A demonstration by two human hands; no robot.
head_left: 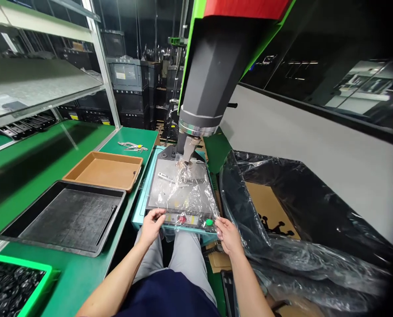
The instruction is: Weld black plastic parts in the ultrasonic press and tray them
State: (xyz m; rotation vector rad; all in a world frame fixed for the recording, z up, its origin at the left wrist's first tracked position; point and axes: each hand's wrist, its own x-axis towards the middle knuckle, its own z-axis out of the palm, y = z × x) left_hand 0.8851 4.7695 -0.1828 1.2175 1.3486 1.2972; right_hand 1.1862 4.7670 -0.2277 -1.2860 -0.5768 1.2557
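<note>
A see-through plastic sheet or bag (196, 198) lies crumpled over the metal plate of a press-like machine (152, 193). My left hand (152, 226) pinches its near left edge, thumb against fingers. At the near right corner, my right hand (228, 235) grips the same plastic, beside a green button (209, 222). A red button (182, 219) shows through the film between my hands. Under the plastic, a thin metal strip (166, 177) lies on the plate. The machine's dark head (204, 79) hangs above, its narrow tip (189, 152) close over the plastic.
To the left, a black tray (60, 215) holds a dark rod, with a brown tray (105, 171) behind it. Pliers-like tools (132, 146) lie farther back. A green bin (34, 295) contains black parts. At right stands a box lined with black plastic (239, 193).
</note>
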